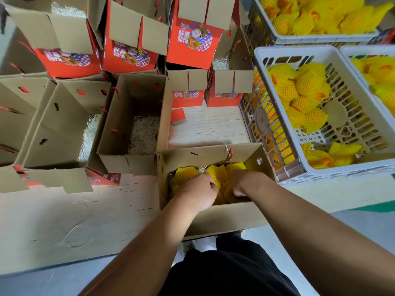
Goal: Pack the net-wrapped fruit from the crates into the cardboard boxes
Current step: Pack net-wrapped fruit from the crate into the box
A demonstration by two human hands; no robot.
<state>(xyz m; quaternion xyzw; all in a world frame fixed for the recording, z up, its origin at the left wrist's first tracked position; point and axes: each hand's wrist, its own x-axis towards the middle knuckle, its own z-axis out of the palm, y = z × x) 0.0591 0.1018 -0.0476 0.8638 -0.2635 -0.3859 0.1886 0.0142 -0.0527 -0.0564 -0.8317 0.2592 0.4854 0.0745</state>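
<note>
**Both hands working inside the near box**

Head view: the near box (213, 216) is sitting open in front of the person, already holding several yellow net-wrapped fruit (218, 174) side by side along its far wall. The left hand (197, 192) is reaching into it with fingers curled, pinching the net of the middle fruit. The right hand (240, 184) is lying just beside it, deeper in the box, fingers bent down among the fruit; whether they are gripping one I cannot tell. To the right, a white crate (277, 135) is holding more netted fruit (303, 95), piled mostly toward its far side. Two more crates (316, 37) are sitting beyond and beside it, also holding fruit. To the left, two open boxes (119, 129) are standing with only shredded paper (143, 135) inside, and red printed boxes (192, 41) are stacked behind them
</note>
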